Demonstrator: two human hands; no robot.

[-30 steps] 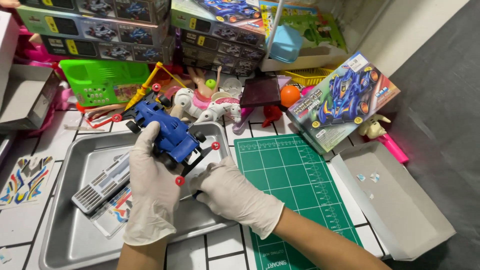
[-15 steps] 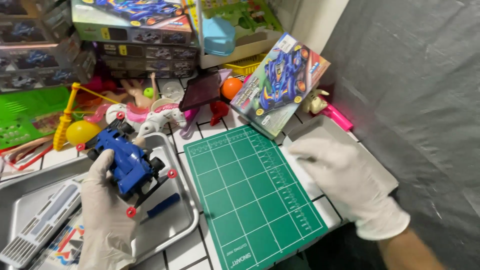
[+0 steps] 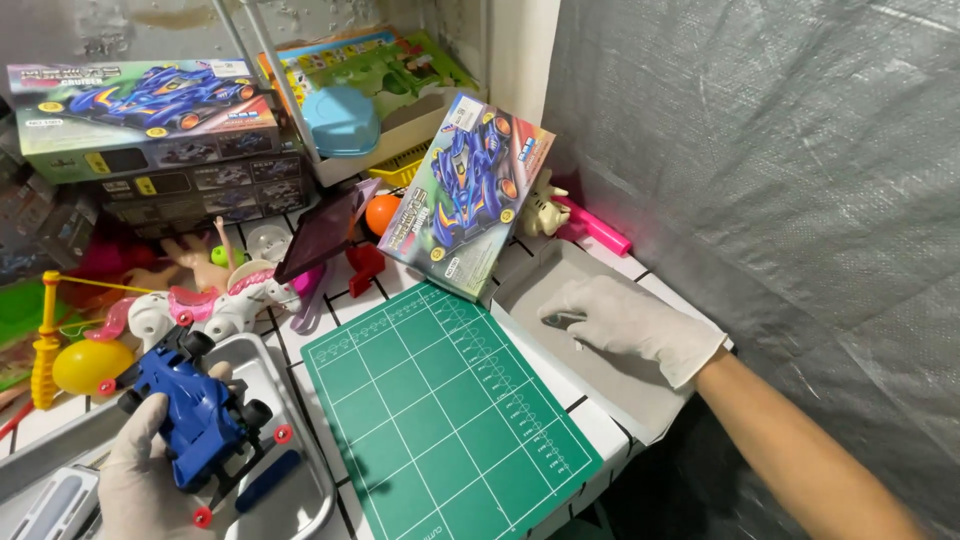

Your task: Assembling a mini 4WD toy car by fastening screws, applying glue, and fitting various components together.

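Observation:
My left hand (image 3: 135,480), in a white glove, holds a blue toy race car (image 3: 195,415) with black wheels and small red rollers over a metal tray (image 3: 300,440) at the lower left. My right hand (image 3: 625,320), also gloved, reaches into a shallow grey box lid (image 3: 600,375) at the right, its fingertips on a small dark part (image 3: 560,320) lying there. A green cutting mat (image 3: 445,410) lies between the tray and the lid.
A colourful model car box (image 3: 465,195) leans behind the mat. Stacked car boxes (image 3: 150,120), a white toy unicorn (image 3: 210,305), a yellow ball toy (image 3: 90,365), an orange ball (image 3: 382,213) and a pink marker (image 3: 595,230) crowd the back. A grey sheet (image 3: 780,180) hangs at the right.
My right hand left the car, swung right across the mat and came down into the grey lid. The view turned right; my left hand kept the car over the tray.

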